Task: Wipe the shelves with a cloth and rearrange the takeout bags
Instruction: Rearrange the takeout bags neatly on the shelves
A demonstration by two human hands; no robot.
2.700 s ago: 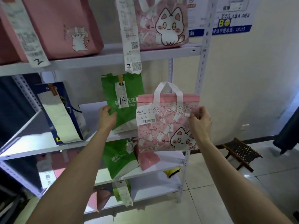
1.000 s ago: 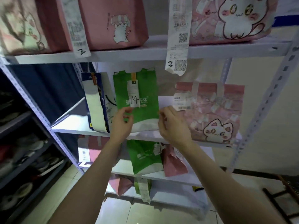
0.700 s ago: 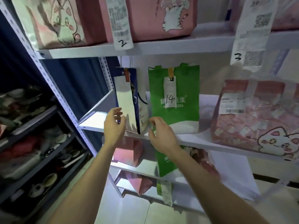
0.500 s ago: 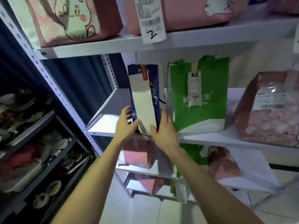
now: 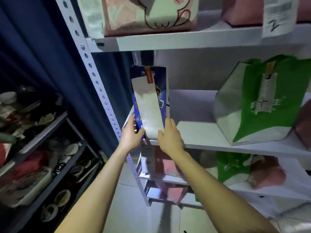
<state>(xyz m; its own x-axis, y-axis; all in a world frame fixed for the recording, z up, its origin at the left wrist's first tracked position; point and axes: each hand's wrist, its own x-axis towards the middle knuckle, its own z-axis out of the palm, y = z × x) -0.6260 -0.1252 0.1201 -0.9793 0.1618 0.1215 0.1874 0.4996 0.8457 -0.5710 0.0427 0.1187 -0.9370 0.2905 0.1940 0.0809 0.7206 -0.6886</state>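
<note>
- Both hands grasp the blue bag [image 5: 161, 78] low down: left hand [image 5: 132, 136] wraps its left edge with the thumb on the front; right hand [image 5: 170, 137] takes its right edge, thumb on the front.
- Far left: dark rack [image 5: 42, 137], holding blurred crockery.
- Perforated post [image 5: 94, 76] carries the left ends of the shelves.
- Blue bag stands upright at the left end of the middle shelf [image 5: 202, 137], by its front edge. The hands hide its base, so contact with the shelf cannot be told.
- White receipt [image 5: 149, 106] hangs down the front of the blue bag.
- Top shelf [image 5: 185, 42]: pink bag [image 5: 148, 12] on the left; further right, a tag [image 5: 277, 14] marked "2".
- Middle shelf, right: green bag [image 5: 272, 84], upright, well apart from the blue bag, bearing a paper slip.
- Lower shelves hold more pink and green bags, blurred.
</note>
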